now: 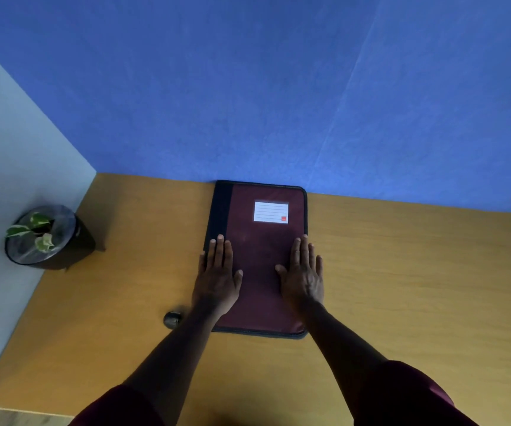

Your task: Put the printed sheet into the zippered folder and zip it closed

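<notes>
Pressing the left hand [217,279] and right hand [303,276] flat, grip open and holding nothing, keeping the maybe zipped folder [259,241] still on the tabletop [401,272].

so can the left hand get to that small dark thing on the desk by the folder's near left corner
Probably yes. The left hand lies flat and empty on the zippered folder, and the small dark object sits just beside that forearm on bare desk. Nothing stands between them; the hand need only draw back.
</notes>
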Demonstrator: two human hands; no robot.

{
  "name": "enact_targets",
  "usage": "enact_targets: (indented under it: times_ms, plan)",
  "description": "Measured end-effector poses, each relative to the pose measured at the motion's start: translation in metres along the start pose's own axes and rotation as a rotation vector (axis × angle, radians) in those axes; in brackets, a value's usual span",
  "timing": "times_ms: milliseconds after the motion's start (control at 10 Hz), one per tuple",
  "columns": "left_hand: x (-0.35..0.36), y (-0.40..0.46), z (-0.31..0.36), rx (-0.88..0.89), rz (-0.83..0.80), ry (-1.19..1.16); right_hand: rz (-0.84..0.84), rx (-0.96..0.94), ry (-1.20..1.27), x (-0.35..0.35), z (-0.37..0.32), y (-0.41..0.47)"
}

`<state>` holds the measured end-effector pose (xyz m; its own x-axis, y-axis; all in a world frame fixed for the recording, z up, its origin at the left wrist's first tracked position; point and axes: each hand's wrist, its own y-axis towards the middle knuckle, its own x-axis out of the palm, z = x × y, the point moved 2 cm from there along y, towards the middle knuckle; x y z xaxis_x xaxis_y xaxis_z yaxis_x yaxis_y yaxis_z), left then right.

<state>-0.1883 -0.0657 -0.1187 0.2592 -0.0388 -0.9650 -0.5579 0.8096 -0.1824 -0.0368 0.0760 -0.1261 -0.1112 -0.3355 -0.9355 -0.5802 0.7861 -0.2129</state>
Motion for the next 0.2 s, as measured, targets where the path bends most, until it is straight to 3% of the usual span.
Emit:
enact_targets:
  times_ms: [200]
  plan:
    - [-0.045,0.016,0.041,0.112,0.165,-0.026,0.123,-0.091,-0.009,-0.063,-0.004,0.02]
